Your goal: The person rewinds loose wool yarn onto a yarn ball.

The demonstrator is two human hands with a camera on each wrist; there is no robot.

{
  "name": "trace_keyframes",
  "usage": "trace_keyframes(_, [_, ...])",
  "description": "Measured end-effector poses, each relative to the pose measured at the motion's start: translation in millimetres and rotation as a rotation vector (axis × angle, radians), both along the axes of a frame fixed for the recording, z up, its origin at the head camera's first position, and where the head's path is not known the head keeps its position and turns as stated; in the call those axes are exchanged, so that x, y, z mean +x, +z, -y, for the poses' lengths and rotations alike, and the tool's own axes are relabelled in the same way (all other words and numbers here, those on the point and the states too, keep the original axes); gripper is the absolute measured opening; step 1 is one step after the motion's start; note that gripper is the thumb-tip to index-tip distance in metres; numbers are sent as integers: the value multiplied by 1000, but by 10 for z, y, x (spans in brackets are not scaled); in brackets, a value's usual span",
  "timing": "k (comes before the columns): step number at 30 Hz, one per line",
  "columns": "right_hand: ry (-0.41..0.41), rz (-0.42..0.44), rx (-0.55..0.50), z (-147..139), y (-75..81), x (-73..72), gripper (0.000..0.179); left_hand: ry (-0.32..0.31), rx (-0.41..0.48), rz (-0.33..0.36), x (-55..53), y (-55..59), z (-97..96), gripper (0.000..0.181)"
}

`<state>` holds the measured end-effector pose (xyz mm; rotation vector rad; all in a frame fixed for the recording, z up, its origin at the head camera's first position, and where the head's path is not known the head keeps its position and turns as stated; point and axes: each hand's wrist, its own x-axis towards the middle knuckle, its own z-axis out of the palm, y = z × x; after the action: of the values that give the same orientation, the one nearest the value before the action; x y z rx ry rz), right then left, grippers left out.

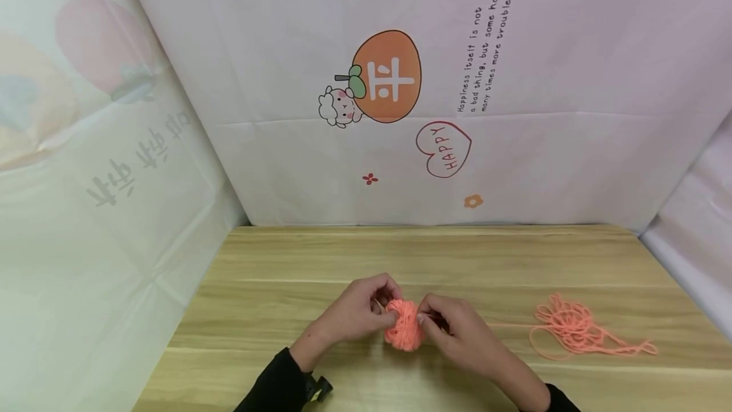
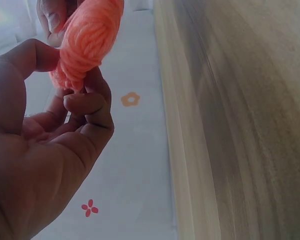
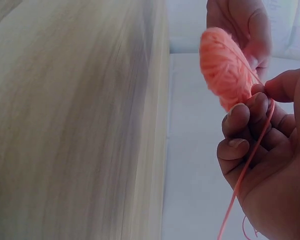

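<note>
A coral-orange ball of yarn [image 1: 405,329] is held up between both hands, above the front part of the table. My left hand [image 1: 361,309] grips its left end, thumb on the near side and fingers behind; the left wrist view shows the thumb and curled fingers around the wound yarn [image 2: 92,37]. On the other side my right hand [image 1: 462,334] pinches the yarn strand [image 3: 255,142] between thumb and forefinger, close against the ball. From there the strand runs down across the right palm and off toward the loose yarn.
A loose tangle of the same yarn [image 1: 572,329] lies on the wooden table [image 1: 274,297] at the right, joined to the strand. Behind the table hangs a printed white cloth [image 1: 286,164], with more cloth along the left and right sides.
</note>
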<state>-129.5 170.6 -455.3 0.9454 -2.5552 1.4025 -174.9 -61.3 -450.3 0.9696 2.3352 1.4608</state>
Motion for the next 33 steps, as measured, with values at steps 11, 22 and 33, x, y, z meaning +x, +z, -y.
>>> trace_keyframes(11, [30, -16, -20, -22, -48, -34, 17, -177, -33, 22, 32, -6, -12, 28])
trace_keyframes(22, [22, 37, -37, 19, 131, 52, 15, -285, -2, 47, 43, 3, -11, 32])
trace_keyframes(33, [46, 31, -54, -11, 47, 20, 13, -401, 162, 205, 70, 71, -2, 32])
